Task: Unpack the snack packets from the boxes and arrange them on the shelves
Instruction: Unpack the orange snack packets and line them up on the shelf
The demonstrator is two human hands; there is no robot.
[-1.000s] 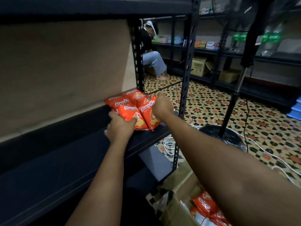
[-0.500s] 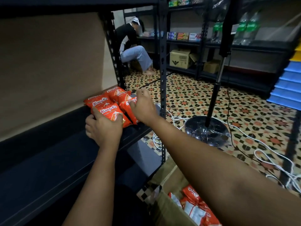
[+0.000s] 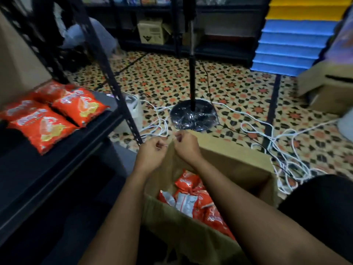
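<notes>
Several orange snack packets (image 3: 55, 113) lie flat on the dark metal shelf (image 3: 57, 159) at the left. An open cardboard box (image 3: 225, 161) stands on the floor below me, with more orange packets (image 3: 198, 201) inside. My left hand (image 3: 150, 155) and my right hand (image 3: 186, 144) hover side by side over the box's far left corner, well clear of the shelf. Both have their fingers curled in, and I see nothing held in either.
A black upright post (image 3: 114, 83) of the shelf stands just left of my hands. A fan stand with a round base (image 3: 193, 113) and loose white cables (image 3: 277, 142) cover the patterned floor beyond. Another box (image 3: 328, 87) sits right; a seated person (image 3: 86, 35) is far back.
Both hands have let go of the packets on the shelf and pulled back down and right to the box. My view has tipped down toward the box.
</notes>
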